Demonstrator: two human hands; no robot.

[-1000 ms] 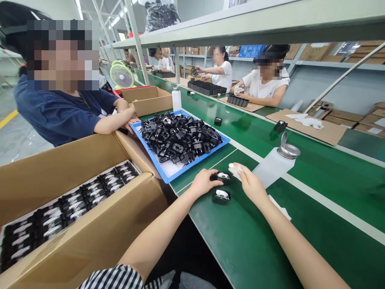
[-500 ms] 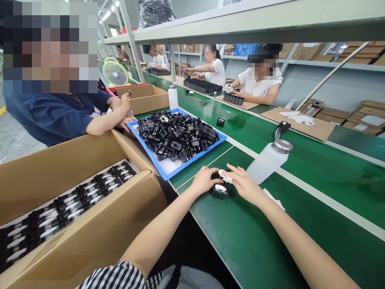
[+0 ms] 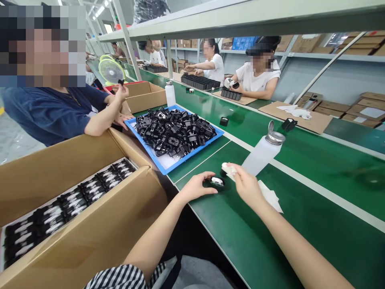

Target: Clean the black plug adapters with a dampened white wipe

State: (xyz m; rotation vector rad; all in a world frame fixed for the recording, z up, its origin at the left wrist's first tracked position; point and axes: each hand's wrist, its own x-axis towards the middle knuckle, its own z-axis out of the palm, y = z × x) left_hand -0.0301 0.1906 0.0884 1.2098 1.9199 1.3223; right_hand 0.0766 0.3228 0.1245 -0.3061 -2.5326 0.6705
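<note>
My left hand point(image 3: 197, 186) reaches over the green work surface, thumb and forefinger apart on either side of a small black plastic housing point(image 3: 217, 182) with a white inside. Whether the fingertips touch it is hard to tell. My right hand point(image 3: 246, 182) pinches a crumpled white wipe point(image 3: 229, 170). A second black part point(image 3: 223, 173) shows partly behind that wipe. Beyond my right hand stands a white dispenser bottle point(image 3: 261, 155) with its metal lid raised. A folded white wipe point(image 3: 270, 196) lies beside my right wrist.
A blue tray point(image 3: 174, 166) heaped with black plug parts point(image 3: 177, 132) is ahead. At left, a cardboard box point(image 3: 120, 216) holds rows of black-and-white parts. A co-worker point(image 3: 57, 112) sits behind it, holding a small black part. Other people work across the green belt point(image 3: 315, 160).
My right hand has drawn the wipe up and slightly right, away from my left hand. My left hand has shifted to the housing, its fingers spread. The co-worker's hand has risen.
</note>
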